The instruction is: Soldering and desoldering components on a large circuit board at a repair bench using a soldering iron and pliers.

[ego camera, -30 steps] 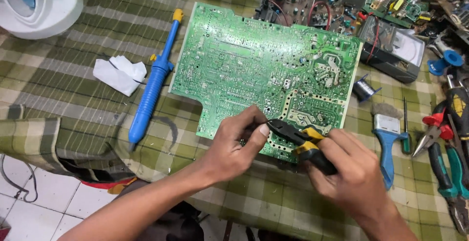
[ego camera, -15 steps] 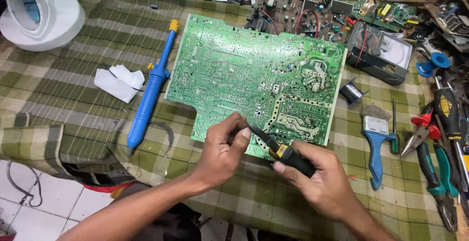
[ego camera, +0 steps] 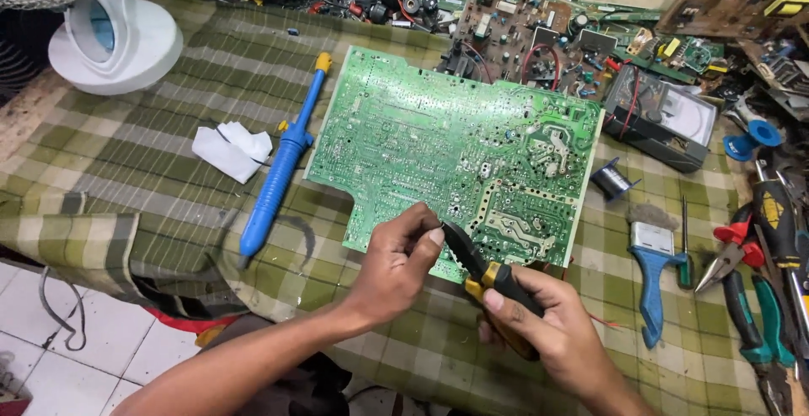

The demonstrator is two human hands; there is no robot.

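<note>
- Right hand (ego camera: 539,323), lower right of the frame, is wrapped around the black-and-yellow handles of a pair of pliers (ego camera: 484,271); the fist is closed on them.
- Pliers' long axis runs diagonally, from the handles at lower right up to the dark tip at upper left; whether the tip is parted or pressed together cannot be told.
- Left hand (ego camera: 400,256), centre-bottom of the frame, has fingertips (ego camera: 434,235) pinched together right at the plier tip; anything held between them is too small to make out.
- Green circuit board (ego camera: 455,150) lies solder side up in the centre of the frame, directly above both hands; the plier tip meets its lower edge.
- Both hands are at that lower edge, the left one slightly nearer the board's middle.
- Blue desoldering pump (ego camera: 282,159) lies left of the board, long axis near vertical, well apart from either hand.
- Blue-handled brush (ego camera: 650,268) rests at right, untouched.
</note>
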